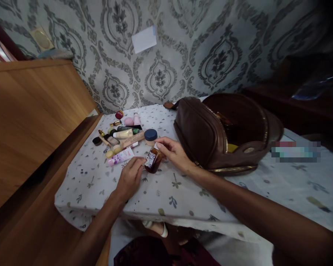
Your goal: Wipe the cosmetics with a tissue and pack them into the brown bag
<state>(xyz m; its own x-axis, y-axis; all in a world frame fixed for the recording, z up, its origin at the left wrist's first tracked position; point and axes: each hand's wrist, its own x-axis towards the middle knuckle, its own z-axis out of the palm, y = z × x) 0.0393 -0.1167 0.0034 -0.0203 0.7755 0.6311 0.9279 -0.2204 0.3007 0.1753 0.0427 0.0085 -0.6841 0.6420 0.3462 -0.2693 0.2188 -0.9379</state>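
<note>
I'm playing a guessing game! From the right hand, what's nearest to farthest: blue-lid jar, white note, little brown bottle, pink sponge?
1. Little brown bottle, in the right hand grip.
2. Blue-lid jar, just behind it.
3. Pink sponge, back left.
4. White note, up on the wall.

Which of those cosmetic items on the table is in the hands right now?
The small amber bottle with the white label: both the left hand and right hand grip it, in front of the pile of tubes lying untouched.
</note>
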